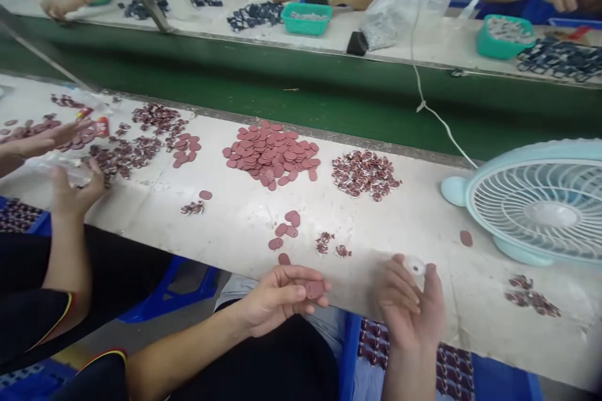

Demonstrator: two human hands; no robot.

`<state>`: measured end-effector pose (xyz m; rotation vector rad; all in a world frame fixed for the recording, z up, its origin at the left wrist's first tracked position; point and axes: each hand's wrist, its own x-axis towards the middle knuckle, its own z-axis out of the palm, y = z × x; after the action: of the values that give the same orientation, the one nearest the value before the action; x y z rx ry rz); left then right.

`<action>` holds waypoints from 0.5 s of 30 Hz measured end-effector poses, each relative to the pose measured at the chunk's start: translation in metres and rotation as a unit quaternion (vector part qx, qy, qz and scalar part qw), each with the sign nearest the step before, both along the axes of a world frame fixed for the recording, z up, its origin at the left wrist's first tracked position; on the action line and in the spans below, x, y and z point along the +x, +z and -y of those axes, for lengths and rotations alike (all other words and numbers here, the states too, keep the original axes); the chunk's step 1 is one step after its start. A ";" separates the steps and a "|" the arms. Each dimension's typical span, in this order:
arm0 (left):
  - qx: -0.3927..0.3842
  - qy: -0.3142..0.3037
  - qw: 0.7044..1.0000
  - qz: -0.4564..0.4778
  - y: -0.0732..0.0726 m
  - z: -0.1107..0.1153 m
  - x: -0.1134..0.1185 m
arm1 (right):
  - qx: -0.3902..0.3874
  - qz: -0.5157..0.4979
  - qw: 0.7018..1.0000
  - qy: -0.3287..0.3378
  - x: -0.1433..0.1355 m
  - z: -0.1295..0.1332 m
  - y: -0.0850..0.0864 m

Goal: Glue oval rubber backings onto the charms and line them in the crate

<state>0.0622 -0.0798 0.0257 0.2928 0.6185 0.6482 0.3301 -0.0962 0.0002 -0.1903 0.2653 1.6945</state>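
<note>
My left hand (286, 297), near the table's front edge, pinches a flat reddish-brown oval disc (314, 290) between thumb and fingers. To its right my right hand (411, 301) is raised over the table and somewhat blurred. Its thumb and fingers close around a whitish, see-through round thing with a dark centre (416, 267), whose kind I cannot make out. A loose oval disc (284, 259) lies just beyond my left hand, with several more discs (291, 219) behind it. Between my hands and farther back sit a few small brown-and-silver pieces (324, 242).
A large pile of oval discs (270, 153) and a heap of brown-and-silver pieces (365, 173) lie mid-table. At right stands a light-blue fan (550, 200). A co-worker's hands (78, 191) are at left. Below the edge is a blue crate (350, 351) of finished-looking rows.
</note>
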 end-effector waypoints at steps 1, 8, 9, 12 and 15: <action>0.001 0.003 1.000 0.011 -0.001 0.000 0.001 | -0.009 0.056 0.998 -0.003 -0.006 0.003 0.007; -0.005 -0.009 0.999 0.031 -0.003 0.003 0.010 | -0.059 0.542 0.836 -0.058 -0.082 0.035 0.058; -0.006 -0.011 0.999 0.031 -0.003 0.004 0.012 | -0.071 0.588 0.801 -0.090 -0.092 0.036 0.059; -0.007 -0.015 1.000 0.027 -0.002 0.005 0.015 | -0.115 0.688 0.683 -0.215 -0.117 0.036 0.060; 0.000 -0.014 1.000 0.025 -0.003 0.005 0.016 | -0.121 0.720 0.636 -0.250 -0.131 0.034 0.060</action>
<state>0.0779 -0.0850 0.0228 0.2833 0.5652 0.6274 0.1988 -0.1305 0.0603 -1.4409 -0.6362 0.5343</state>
